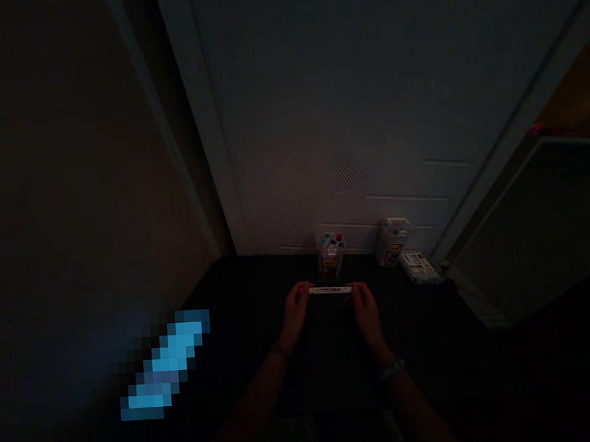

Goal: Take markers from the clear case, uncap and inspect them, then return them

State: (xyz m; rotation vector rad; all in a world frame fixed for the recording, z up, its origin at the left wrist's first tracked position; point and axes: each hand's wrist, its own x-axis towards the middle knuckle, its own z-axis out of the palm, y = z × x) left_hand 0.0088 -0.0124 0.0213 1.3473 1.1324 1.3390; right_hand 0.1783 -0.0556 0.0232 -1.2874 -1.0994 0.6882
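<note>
A white marker pen [330, 290] with dark print along its side lies level between my two hands, above the dark tabletop. My left hand [297, 305] is closed on its left end, and my right hand [365, 303] pinches its right end. Just behind the marker stands a clear plastic case [330, 257] with several markers upright in it, their coloured ends showing on top. The room is very dim, so the fingertips are hard to make out.
To the right stand a second clear case [393, 241] and a flat pack of white markers [421, 267]. A pale panel [318, 113] with heart shapes rises behind the dark table [249, 284]. A bright blurred blue patch [167, 369] glows at left.
</note>
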